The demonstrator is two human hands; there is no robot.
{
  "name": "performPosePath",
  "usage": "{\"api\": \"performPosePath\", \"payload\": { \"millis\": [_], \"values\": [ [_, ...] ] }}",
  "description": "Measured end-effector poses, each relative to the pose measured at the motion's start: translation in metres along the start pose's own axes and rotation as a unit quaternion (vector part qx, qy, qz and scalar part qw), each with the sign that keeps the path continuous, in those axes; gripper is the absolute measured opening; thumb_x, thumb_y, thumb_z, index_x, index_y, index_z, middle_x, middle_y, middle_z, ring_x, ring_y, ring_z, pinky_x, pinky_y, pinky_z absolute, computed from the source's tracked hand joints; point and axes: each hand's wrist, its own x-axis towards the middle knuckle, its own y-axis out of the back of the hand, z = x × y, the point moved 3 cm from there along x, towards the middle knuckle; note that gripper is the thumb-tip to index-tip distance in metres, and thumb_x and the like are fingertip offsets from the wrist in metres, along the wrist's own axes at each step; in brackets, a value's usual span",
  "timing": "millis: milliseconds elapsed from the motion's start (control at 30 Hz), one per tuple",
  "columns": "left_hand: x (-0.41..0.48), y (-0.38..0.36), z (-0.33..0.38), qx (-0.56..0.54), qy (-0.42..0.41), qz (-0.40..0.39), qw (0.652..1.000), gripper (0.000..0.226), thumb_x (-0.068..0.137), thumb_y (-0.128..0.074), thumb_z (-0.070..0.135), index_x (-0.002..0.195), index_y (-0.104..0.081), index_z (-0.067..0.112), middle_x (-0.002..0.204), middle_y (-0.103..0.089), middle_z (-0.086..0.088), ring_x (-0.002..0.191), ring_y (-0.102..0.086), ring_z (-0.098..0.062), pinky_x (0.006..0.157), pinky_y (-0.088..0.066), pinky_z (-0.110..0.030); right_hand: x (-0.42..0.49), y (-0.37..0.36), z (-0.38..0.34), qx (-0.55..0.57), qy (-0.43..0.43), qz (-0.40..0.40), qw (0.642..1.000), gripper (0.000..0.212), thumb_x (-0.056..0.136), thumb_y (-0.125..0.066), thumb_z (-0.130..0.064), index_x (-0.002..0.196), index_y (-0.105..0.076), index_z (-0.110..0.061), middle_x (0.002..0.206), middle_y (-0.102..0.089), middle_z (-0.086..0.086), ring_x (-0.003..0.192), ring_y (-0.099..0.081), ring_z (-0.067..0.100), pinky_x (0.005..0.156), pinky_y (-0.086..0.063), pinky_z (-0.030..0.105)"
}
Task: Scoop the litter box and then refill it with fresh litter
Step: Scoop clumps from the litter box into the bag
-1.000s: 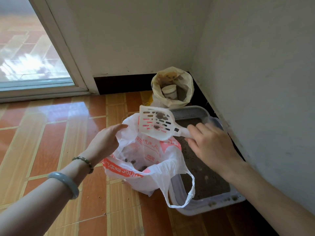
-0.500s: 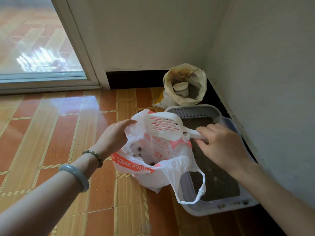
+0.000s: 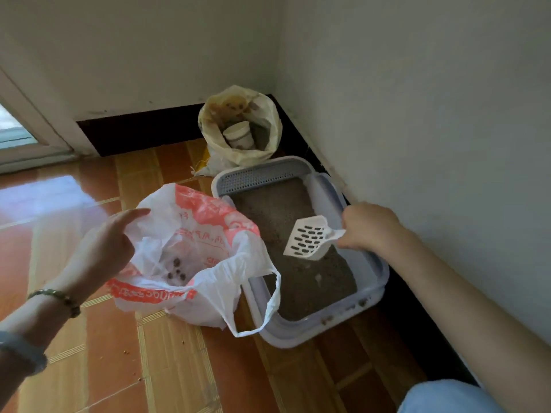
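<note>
Right grip: your right hand (image 3: pixel 368 226) is closed on the thin handle of the scoop (image 3: pixel 308 238). The blade tilts down above the litter (image 3: pixel 298 281), with nothing visible on it.
Left grip: your left hand (image 3: pixel 104 251) pinches the rim of the bag (image 3: pixel 208 222), likely holding its mouth open just beside the litter box (image 3: pixel 372 263) so each load travels little.
Scoop: white rigid plastic, flat, with oval slots that sift loose grains.
Bag: thin crinkled film, white with red print, with dark clumps (image 3: pixel 176 271) at the bottom.
Litter box: pale rounded tray on the floor (image 3: pixel 179 353) by the wall (image 3: pixel 417 114), with a perforated step at the far end. The litter is grey and grainy.
Refill: an open sack (image 3: pixel 238 126) with a cup (image 3: pixel 239 135) inside stands in the corner. Scooping judged unfinished.
</note>
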Motion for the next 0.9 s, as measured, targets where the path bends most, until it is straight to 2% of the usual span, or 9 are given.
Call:
{"api": "performPosePath", "payload": {
  "millis": [100,167,200,267,333,500,700,800,900],
  "values": [
    [0.003,-0.006,0.005,-0.006,0.005,-0.006,1.0,0.059,0.085,-0.036,-0.014,0.128,-0.053,0.023,0.129,-0.054,-0.02,0.09,-0.058,-0.036,0.066,-0.057,-0.048,0.003,-0.023,-0.006,-0.03,0.002,-0.059,0.998,0.027,0.085,-0.057,-0.032,0.07,-0.048,-0.012,0.066,-0.043,0.0,0.057,-0.044,0.016,0.046,-0.031,0.024],
    [0.005,-0.009,0.01,-0.004,-0.017,-0.007,1.0,0.063,0.082,-0.036,-0.017,0.127,-0.053,0.024,0.127,-0.056,-0.02,0.097,-0.058,-0.038,0.075,-0.055,-0.05,0.004,-0.033,-0.009,-0.031,0.004,-0.085,0.996,0.02,0.088,-0.056,-0.032,0.085,-0.053,-0.013,0.068,-0.043,0.001,0.061,-0.045,0.016,0.05,-0.035,0.025],
    [0.006,-0.01,0.011,-0.001,-0.026,-0.008,1.0,0.065,0.081,-0.036,-0.017,0.127,-0.053,0.024,0.127,-0.057,-0.019,0.101,-0.058,-0.038,0.079,-0.054,-0.051,0.004,-0.037,-0.01,-0.033,0.006,-0.101,0.994,0.019,0.088,-0.056,-0.033,0.086,-0.049,-0.015,0.068,-0.043,0.001,0.06,-0.044,0.015,0.053,-0.038,0.026],
    [0.006,-0.01,0.015,0.001,-0.031,-0.009,0.999,0.064,0.081,-0.036,-0.017,0.128,-0.052,0.024,0.129,-0.056,-0.018,0.103,-0.058,-0.038,0.079,-0.055,-0.051,0.003,-0.043,-0.012,-0.039,0.009,-0.133,0.99,0.02,0.088,-0.056,-0.03,0.084,-0.044,-0.015,0.069,-0.044,0.001,0.059,-0.044,0.014,0.058,-0.04,0.027],
    [0.004,-0.011,0.019,0.003,-0.031,-0.009,0.999,0.063,0.082,-0.036,-0.016,0.128,-0.052,0.023,0.13,-0.055,-0.019,0.101,-0.058,-0.038,0.075,-0.056,-0.049,0.003,-0.047,-0.014,-0.045,0.008,-0.149,0.988,0.019,0.088,-0.056,-0.028,0.083,-0.045,-0.013,0.07,-0.046,0.002,0.059,-0.046,0.013,0.055,-0.039,0.025],
    [-0.003,-0.009,0.024,0.012,-0.043,-0.012,0.999,0.057,0.085,-0.036,-0.014,0.128,-0.053,0.02,0.127,-0.055,-0.021,0.091,-0.06,-0.036,0.066,-0.058,-0.045,0.009,-0.04,-0.014,-0.055,0.008,-0.132,0.99,0.035,0.084,-0.061,-0.032,0.064,-0.036,-0.017,0.069,-0.046,0.0,0.058,-0.045,0.013,0.062,-0.043,0.028],
    [-0.007,-0.003,0.04,0.018,-0.044,-0.006,0.999,0.049,0.09,-0.036,-0.007,0.129,-0.053,0.017,0.128,-0.055,-0.021,0.097,-0.061,-0.037,0.073,-0.056,-0.043,0.012,-0.049,-0.01,-0.052,-0.003,-0.149,0.988,0.029,0.082,-0.063,-0.032,0.071,-0.043,-0.015,0.073,-0.051,0.0,0.067,-0.053,0.014,0.067,-0.047,0.028],
    [-0.011,-0.001,0.044,0.029,-0.032,-0.006,0.999,0.045,0.091,-0.04,-0.005,0.13,-0.052,0.014,0.132,-0.052,-0.02,0.111,-0.055,-0.038,0.087,-0.051,-0.047,0.012,-0.059,-0.008,-0.011,-0.009,-0.182,0.983,0.022,0.083,-0.063,-0.032,0.075,-0.051,-0.015,0.073,-0.053,0.001,0.066,-0.053,0.013,0.062,-0.045,0.026],
    [-0.012,0.004,0.051,0.128,-0.053,0.024,0.99,0.04,0.09,-0.054,0.006,0.13,-0.051,0.009,0.145,-0.037,-0.019,0.13,-0.034,-0.041,0.103,-0.033,-0.058,0.012,-0.071,-0.012,0.025,-0.002,-0.188,0.982,0.025,0.084,-0.063,-0.033,0.099,-0.061,-0.012,0.075,-0.054,0.001,0.071,-0.056,0.014,0.068,-0.049,0.027]
  ]
}}
